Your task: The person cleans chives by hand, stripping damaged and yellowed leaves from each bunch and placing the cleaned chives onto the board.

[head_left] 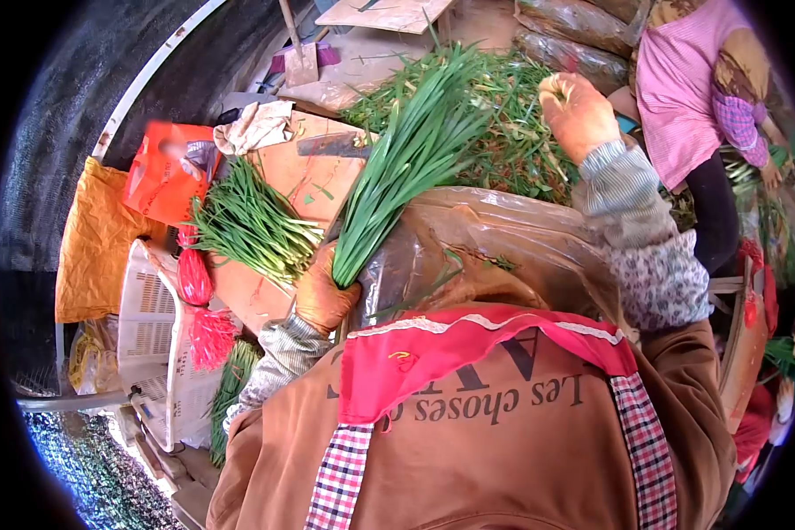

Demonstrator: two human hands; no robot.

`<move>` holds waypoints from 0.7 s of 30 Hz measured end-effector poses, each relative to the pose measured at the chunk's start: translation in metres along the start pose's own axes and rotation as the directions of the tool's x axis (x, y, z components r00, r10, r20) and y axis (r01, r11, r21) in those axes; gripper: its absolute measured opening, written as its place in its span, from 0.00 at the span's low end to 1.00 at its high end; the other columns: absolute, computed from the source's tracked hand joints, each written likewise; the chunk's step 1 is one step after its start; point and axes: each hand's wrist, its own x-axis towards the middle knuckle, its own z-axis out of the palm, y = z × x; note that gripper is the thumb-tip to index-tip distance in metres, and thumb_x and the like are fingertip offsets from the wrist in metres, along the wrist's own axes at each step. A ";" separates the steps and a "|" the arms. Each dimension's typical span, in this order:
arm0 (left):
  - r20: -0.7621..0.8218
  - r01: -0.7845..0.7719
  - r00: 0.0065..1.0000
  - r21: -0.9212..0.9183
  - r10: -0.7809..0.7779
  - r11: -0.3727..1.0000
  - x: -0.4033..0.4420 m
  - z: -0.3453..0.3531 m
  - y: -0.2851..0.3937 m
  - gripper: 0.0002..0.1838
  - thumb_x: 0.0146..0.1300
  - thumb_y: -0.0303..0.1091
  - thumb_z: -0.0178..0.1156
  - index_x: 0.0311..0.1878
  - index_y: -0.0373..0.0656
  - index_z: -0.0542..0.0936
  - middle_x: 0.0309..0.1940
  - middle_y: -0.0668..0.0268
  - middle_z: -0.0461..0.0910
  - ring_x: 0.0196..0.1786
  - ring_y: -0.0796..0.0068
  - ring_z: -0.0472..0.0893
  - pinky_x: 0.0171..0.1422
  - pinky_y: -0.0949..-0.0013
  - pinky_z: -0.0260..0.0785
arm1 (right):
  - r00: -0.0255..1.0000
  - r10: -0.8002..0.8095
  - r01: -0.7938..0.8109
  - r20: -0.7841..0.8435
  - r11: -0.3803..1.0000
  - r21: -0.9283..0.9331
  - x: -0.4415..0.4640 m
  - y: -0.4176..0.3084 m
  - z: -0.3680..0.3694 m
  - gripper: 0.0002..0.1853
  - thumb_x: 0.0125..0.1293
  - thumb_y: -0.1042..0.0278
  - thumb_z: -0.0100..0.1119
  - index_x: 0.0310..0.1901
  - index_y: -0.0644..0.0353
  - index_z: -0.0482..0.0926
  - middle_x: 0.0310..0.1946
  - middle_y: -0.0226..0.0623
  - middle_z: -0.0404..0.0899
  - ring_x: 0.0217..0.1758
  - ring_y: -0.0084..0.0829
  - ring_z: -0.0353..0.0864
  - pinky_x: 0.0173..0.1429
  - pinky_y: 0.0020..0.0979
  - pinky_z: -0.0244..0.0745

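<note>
My left hand (321, 290), in an orange glove, is closed round the base of a large bunch of long green leaves (411, 163), whose tips fan out away from me. A shorter green bundle (254, 225) lies on the wooden board (305, 190) just left of that hand. My right hand (578, 110), gloved too, is raised at the upper right with its fingers curled together; whether anything small is between them is hidden. Below it are loose leaves and trimmings (526, 132). A brown plastic sheet (495, 225) covers my lap.
A flat blade (331, 145) and a cloth (254, 126) lie on the board. Red string (196, 276) hangs beside a white crate (155, 309). An orange bag (163, 172) is at left. Another person in a pink top (680, 93) is at upper right, near wrapped bundles (570, 62).
</note>
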 end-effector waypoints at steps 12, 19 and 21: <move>-0.123 -0.046 0.987 0.370 0.098 0.928 -0.006 0.013 0.018 0.32 0.41 0.24 0.59 0.55 0.46 0.67 0.36 0.50 0.77 0.39 0.46 0.77 0.41 0.56 0.70 | 0.706 -0.368 -0.293 0.605 0.626 0.723 -0.034 -0.078 0.025 0.11 0.65 0.67 0.44 0.37 0.62 0.77 0.23 0.32 0.75 0.22 0.19 0.70 0.27 0.21 0.68; -0.059 0.071 0.997 0.535 -0.047 0.842 -0.012 0.016 0.015 0.39 0.38 0.22 0.59 0.61 0.43 0.60 0.43 0.47 0.74 0.40 0.45 0.76 0.40 0.54 0.69 | 0.943 -0.040 0.075 0.329 0.992 -0.096 -0.009 -0.025 -0.016 0.19 0.55 0.51 0.59 0.23 0.60 0.71 0.19 0.45 0.69 0.23 0.38 0.71 0.33 0.39 0.67; -0.052 0.060 0.998 0.585 -0.037 0.809 -0.010 0.020 0.012 0.40 0.38 0.21 0.58 0.61 0.43 0.59 0.45 0.46 0.73 0.40 0.44 0.76 0.41 0.54 0.69 | 0.931 -0.096 0.132 0.351 0.988 -0.080 -0.005 -0.044 -0.005 0.19 0.54 0.49 0.60 0.26 0.61 0.73 0.20 0.43 0.72 0.23 0.35 0.72 0.32 0.36 0.69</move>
